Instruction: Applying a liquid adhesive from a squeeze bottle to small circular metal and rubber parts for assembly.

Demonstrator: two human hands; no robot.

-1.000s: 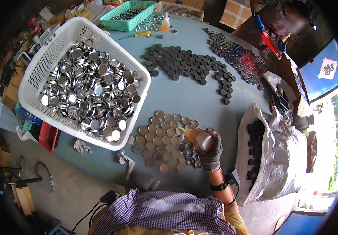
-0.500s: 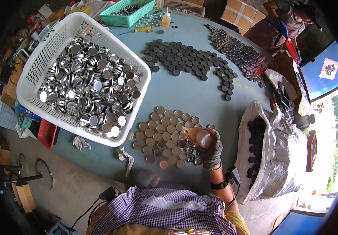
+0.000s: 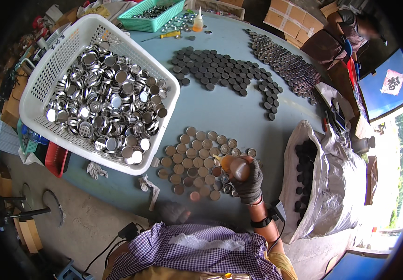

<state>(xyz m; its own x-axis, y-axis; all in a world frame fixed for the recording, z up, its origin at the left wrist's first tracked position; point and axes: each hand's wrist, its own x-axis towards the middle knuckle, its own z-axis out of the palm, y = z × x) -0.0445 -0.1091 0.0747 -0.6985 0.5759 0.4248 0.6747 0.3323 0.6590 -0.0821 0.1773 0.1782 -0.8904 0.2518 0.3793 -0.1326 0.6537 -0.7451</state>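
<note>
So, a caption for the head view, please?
A gloved right hand holds an amber squeeze bottle tilted over metal discs.

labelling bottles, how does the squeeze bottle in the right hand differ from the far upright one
The held squeeze bottle is tilted, pointing left; the far squeeze bottle stands upright. The right hand grips the held one, while the far one rests on the table. Both show amber contents.

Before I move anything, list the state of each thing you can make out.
Right hand: gloved, gripping squeeze bottle
Squeeze bottle: tilted over metal caps
Left hand: blurred, grip unclear
Metal caps: laid out flat
White perforated basket: heaped with shiny caps
Dark grey discs: spread out flat
Second squeeze bottle: upright, partly filled
Yellow-handled screwdriver: lying flat
White sack: open-mouthed, black pieces inside
</note>
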